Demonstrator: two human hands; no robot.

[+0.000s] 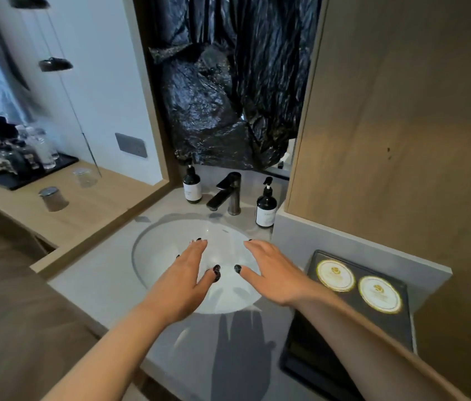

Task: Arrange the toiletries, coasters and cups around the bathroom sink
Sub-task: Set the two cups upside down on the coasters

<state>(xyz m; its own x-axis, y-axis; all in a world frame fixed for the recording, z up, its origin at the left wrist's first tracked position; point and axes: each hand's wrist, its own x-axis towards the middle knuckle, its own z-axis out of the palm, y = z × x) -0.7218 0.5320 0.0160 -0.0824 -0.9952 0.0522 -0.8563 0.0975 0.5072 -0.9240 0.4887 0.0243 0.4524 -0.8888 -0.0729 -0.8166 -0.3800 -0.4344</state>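
both hands (190, 273) (274, 270) hover flat, empty over the sink (153, 273) (tap (227, 193) between two pump bottles (192, 183) (266, 205) behind).

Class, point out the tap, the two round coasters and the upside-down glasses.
tap (227, 195): head view, spout body.
coasters (335, 275): head view, middle of the nearer-sink one.
glasses (53, 199): head view, side of the closer one.
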